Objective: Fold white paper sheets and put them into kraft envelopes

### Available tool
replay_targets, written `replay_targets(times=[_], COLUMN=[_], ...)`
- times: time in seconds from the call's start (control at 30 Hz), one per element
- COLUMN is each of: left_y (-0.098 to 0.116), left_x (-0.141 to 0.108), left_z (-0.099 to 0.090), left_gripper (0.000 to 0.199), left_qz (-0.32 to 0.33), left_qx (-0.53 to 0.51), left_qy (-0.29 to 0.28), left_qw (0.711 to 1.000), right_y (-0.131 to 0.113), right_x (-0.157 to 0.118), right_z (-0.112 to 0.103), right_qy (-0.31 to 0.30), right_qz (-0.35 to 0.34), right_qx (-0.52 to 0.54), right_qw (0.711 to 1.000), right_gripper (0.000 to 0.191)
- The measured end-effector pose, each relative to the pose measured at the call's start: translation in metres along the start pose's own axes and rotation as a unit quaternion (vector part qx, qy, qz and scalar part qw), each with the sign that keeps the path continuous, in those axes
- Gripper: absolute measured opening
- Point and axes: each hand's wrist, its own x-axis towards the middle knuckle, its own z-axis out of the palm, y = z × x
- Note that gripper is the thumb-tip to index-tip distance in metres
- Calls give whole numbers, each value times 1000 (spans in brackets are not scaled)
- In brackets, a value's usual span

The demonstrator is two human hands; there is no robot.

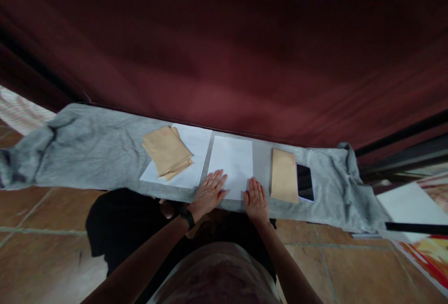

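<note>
A white sheet of paper [233, 159] lies flat in front of me on the grey cloth. My left hand [210, 191] rests on its lower left corner, palm down with the fingers stretched out. At the lower right edge of the sheet lies my right hand [257, 199], also flat, fingertips touching the paper's side. To the left, several brown envelopes [166, 150] sit fanned on top of more white paper [198, 147]. Right of my right hand is a neat stack of brown envelopes [284, 175].
A phone [305, 182] with a dark screen lies beside the right envelope stack. The grey cloth [94, 150] covers a long narrow surface against a dark red panel [224, 80]. Another white sheet [413, 206] is at the far right, above the tiled floor [357, 266].
</note>
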Motion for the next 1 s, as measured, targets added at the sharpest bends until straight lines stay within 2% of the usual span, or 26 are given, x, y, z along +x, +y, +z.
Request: replay_targets(times=[0.43, 0.53, 0.67, 0.77, 1.0], left_y=[-7, 3, 20, 23, 7], left_x=[-16, -11, -4, -5, -19], left_z=[0, 1, 7, 12, 3], left_gripper=[57, 57, 57, 56, 61], left_qz=[-73, -67, -12, -5, -16], left_qx=[0, -11, -27, -20, 0], left_qy=[30, 35, 7, -10, 6], left_qw=[997, 997, 1000, 1000, 1000], right_y=[5, -8, -36, -47, -24], right_x=[-13, -6, 7, 9, -5], right_z=[-11, -12, -10, -7, -11], right_qy=[26, 19, -9, -30, -15], right_qz=[24, 7, -33, -44, -35], right_qx=[14, 39, 62, 58, 29], right_qw=[999, 999, 997, 997, 999], right_gripper=[62, 62, 60, 57, 59])
